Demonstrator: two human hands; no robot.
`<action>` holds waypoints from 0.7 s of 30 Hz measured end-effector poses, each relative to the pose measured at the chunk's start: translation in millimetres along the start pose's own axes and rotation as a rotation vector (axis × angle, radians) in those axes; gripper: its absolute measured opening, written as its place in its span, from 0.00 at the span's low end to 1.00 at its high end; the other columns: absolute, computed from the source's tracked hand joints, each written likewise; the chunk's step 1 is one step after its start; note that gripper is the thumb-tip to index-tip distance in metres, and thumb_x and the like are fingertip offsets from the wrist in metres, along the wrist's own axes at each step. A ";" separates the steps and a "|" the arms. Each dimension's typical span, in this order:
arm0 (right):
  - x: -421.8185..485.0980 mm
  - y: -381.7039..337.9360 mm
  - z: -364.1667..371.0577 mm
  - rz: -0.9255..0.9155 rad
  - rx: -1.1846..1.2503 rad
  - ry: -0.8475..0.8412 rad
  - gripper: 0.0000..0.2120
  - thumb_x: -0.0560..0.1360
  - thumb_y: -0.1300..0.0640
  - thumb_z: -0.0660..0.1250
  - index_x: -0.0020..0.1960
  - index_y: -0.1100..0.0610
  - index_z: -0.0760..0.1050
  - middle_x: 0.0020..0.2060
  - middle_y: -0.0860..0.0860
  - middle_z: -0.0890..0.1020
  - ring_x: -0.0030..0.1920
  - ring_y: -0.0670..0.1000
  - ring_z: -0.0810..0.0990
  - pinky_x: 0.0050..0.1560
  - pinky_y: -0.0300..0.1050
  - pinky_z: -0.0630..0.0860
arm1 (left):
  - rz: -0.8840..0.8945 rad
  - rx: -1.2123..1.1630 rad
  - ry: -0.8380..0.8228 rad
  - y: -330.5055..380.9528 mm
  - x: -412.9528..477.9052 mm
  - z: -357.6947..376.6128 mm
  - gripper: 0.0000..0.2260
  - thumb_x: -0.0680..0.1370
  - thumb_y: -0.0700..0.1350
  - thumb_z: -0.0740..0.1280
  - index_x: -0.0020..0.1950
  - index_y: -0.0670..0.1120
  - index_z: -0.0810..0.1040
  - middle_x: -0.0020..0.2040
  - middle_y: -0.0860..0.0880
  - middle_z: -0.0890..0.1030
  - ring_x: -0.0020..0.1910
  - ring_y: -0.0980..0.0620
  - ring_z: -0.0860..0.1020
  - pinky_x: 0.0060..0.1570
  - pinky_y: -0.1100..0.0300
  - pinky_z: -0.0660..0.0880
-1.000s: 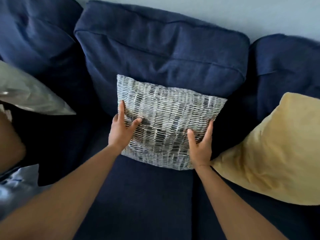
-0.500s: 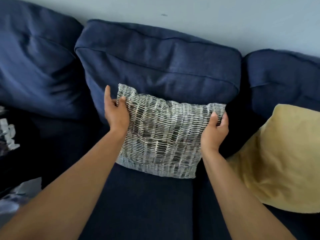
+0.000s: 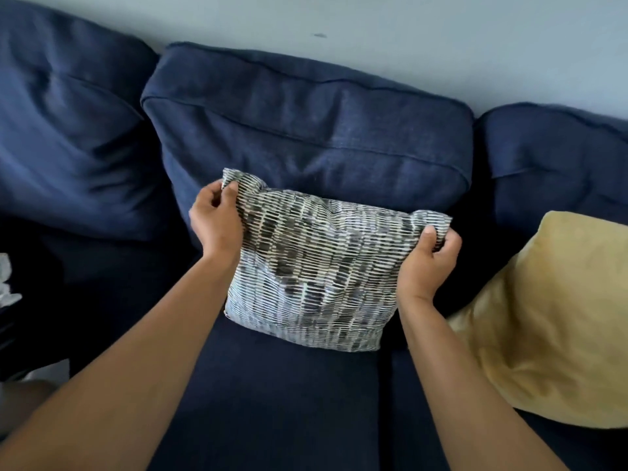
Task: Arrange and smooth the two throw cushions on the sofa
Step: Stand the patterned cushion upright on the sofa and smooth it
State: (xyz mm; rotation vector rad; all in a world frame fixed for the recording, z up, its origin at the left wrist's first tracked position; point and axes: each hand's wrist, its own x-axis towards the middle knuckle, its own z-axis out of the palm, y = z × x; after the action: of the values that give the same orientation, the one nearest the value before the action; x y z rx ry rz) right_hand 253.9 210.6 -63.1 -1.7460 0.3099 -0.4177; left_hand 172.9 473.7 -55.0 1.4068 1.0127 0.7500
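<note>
A black-and-white patterned cushion [image 3: 316,266] stands on the navy sofa seat [image 3: 272,402], leaning against the middle back cushion [image 3: 306,130]. My left hand [image 3: 215,222] pinches its top left corner between thumb and fingers. My right hand [image 3: 428,260] grips its top right corner the same way. Both corners are pulled up into points, and the fabric between them sags and creases. A yellow cushion [image 3: 543,321] lies tilted on the seat at the right, apart from my right hand.
Navy back cushions stand at the left [image 3: 68,130] and right [image 3: 550,158], with a pale wall [image 3: 373,35] behind them. Some white items [image 3: 6,280] show at the left edge.
My hands slid from the cushion's front face up its sides to the top corners and closed on them, lifting the corners. The view also tilted up, so more wall shows.
</note>
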 end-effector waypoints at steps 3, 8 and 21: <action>2.1 -2.4 2.4 -0.010 0.012 0.033 0.12 0.83 0.59 0.59 0.62 0.65 0.71 0.45 0.40 0.75 0.41 0.27 0.75 0.44 0.20 0.65 | 0.062 -0.048 0.066 7.6 3.4 1.9 0.06 0.80 0.49 0.69 0.54 0.49 0.82 0.47 0.55 0.84 0.45 0.63 0.79 0.50 0.66 0.78; -7.9 7.9 -0.3 0.035 -0.046 0.007 0.14 0.83 0.59 0.60 0.66 0.66 0.70 0.53 0.51 0.77 0.51 0.47 0.74 0.48 0.20 0.63 | -0.023 0.035 0.085 -6.5 -6.5 -0.6 0.06 0.82 0.50 0.66 0.57 0.51 0.78 0.47 0.57 0.80 0.45 0.59 0.77 0.52 0.61 0.78; -63.5 33.0 35.0 -1.020 -0.705 -0.492 0.27 0.84 0.58 0.57 0.81 0.57 0.56 0.81 0.53 0.57 0.81 0.54 0.53 0.78 0.60 0.46 | 1.023 0.807 -0.401 -72.0 -69.5 25.6 0.24 0.85 0.47 0.52 0.81 0.42 0.58 0.82 0.44 0.56 0.82 0.43 0.49 0.79 0.40 0.43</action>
State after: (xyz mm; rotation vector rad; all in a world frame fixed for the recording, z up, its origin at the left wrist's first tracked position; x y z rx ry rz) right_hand 212.9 261.5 -108.7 -2.5451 -0.9414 -0.6096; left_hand 156.4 395.5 -120.4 2.7229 0.1810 0.7239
